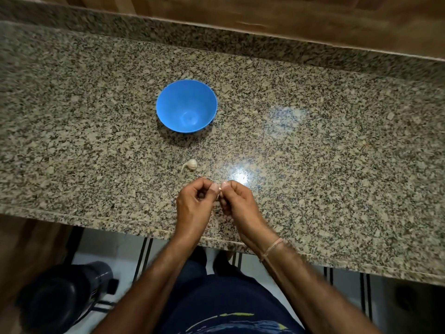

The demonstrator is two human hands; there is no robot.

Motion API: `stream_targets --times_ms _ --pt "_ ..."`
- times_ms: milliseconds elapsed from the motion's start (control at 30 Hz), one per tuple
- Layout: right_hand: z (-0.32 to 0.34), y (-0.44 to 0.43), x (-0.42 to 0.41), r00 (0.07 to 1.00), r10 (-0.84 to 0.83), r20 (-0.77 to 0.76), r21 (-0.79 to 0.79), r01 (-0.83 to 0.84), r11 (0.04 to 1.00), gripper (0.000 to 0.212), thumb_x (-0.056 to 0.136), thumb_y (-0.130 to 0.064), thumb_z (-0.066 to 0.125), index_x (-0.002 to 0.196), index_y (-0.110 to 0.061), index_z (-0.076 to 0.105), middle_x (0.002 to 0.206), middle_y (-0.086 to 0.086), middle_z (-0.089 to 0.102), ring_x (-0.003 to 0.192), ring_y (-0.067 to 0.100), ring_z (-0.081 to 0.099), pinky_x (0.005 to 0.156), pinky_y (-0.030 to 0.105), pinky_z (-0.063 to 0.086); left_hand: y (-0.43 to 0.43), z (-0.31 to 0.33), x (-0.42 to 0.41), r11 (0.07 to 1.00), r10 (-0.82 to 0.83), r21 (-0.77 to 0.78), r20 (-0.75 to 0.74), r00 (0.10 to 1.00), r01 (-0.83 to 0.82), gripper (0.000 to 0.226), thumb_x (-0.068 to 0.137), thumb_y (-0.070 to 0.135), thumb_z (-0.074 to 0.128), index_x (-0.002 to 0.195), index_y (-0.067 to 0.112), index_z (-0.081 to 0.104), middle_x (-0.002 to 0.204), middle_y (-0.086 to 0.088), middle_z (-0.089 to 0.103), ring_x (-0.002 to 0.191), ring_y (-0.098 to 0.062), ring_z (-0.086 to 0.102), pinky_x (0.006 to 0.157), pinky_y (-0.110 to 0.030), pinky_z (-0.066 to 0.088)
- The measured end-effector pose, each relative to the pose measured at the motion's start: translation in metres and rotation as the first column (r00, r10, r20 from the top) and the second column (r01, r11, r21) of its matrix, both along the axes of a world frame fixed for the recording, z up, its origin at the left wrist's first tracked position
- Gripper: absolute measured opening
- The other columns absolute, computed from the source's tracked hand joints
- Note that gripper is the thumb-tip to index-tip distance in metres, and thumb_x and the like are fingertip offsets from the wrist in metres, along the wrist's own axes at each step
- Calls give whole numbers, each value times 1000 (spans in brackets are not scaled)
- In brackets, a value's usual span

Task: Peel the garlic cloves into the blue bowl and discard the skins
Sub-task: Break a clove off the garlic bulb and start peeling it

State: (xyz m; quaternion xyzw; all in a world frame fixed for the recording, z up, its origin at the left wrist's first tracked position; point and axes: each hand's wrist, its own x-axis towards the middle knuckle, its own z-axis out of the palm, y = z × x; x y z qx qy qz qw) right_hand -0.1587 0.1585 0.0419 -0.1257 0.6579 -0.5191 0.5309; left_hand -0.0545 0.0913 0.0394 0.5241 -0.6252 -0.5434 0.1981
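Note:
A blue bowl [186, 106] stands on the speckled granite counter [313, 145], and nothing shows inside it. A partial garlic bulb [189, 165] with a curved stem lies on the counter between the bowl and my hands. Near the counter's front edge, my left hand [195, 203] and my right hand [237, 201] meet at the fingertips. Together they pinch a small garlic clove [219, 191], of which only a pale sliver shows between the thumbs. The fingers of both hands are curled.
A raised granite ledge and wooden panel run along the back of the counter. Below the front edge, a dark bin [65, 292] stands on the floor at the left. A thread band circles my right wrist.

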Motion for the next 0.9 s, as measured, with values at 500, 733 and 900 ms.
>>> stream_targets --times_ms 500,733,900 --pt "2 5 0 909 70 -410 -16 -84 996 36 109 -30 52 82 -5 53 73 -2 49 62 4 41 57 21 40 6 5 -3 979 -23 200 -90 996 41 28 109 27 51 86 16 62 71 12 59 62 -5 50 56 -17 41" --pt "3 1 1 979 46 -197 12 -44 999 31 109 -27 51 81 -16 54 68 -5 49 59 4 41 52 17 38 6 -2 -4 996 -87 17 34 996 86 26 110 30 47 91 16 59 77 7 54 68 -8 46 61 -22 40" --pt "1 0 -1 968 11 -251 15 -8 1000 35 108 -26 54 74 -20 53 65 -7 48 55 3 40 51 17 36 10 -3 -4 973 -149 -153 138 979 170 26 111 29 45 90 16 52 81 6 50 69 -7 41 57 -16 34"
